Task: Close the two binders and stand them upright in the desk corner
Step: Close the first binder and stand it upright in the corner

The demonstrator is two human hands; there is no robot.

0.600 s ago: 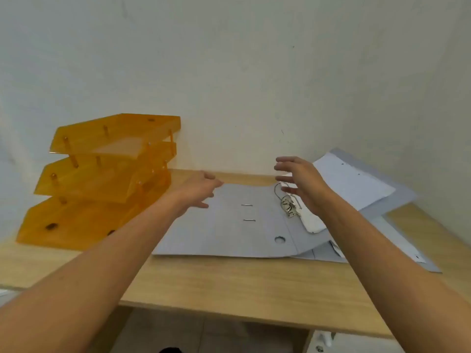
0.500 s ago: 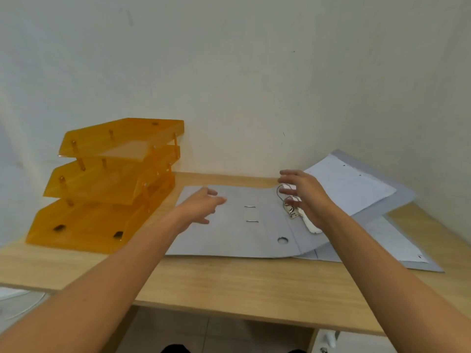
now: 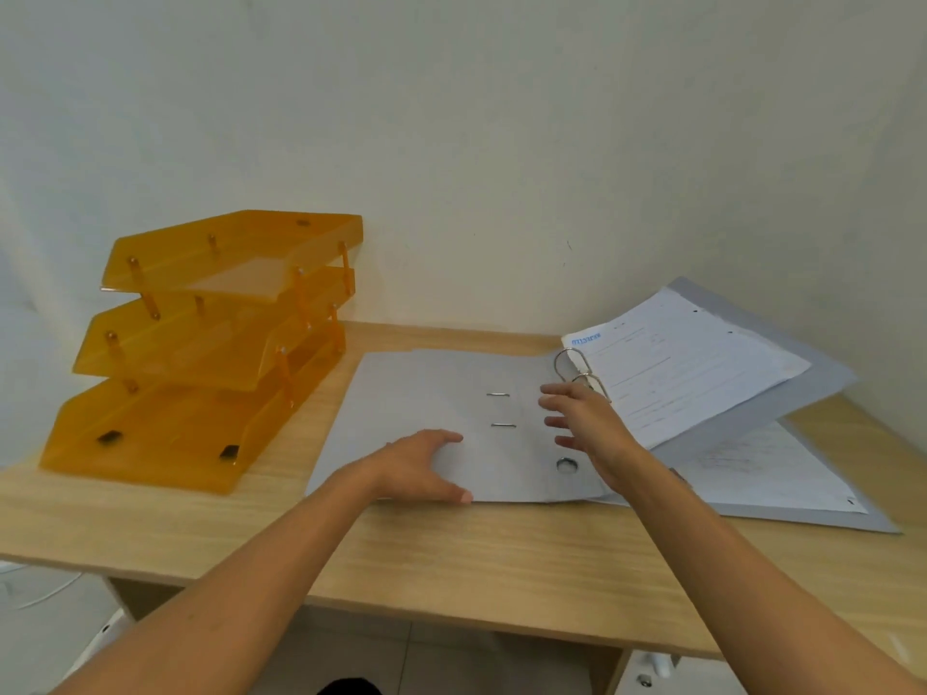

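Observation:
Two grey binders lie open on the wooden desk. The upper binder (image 3: pixel 431 393) spreads its left cover flat, with metal rings (image 3: pixel 577 366) standing at its spine and white printed sheets (image 3: pixel 687 363) sloping up on its right side. The lower binder (image 3: pixel 782 474) lies flat under it at the right, showing a page. My left hand (image 3: pixel 421 466) rests palm down on the front edge of the upper binder's left cover, thumb along the edge. My right hand (image 3: pixel 582 426) hovers over the spine just in front of the rings, fingers spread, holding nothing.
An orange three-tier letter tray (image 3: pixel 200 353) stands at the desk's left against the wall. Two white walls meet in a corner behind the binders at the right. The desk's front edge (image 3: pixel 451 609) runs below my forearms.
My left hand moved nearer and came down onto the cover's front edge. My right hand drew back from the rings toward me, uncovering them. The camera shifted slightly.

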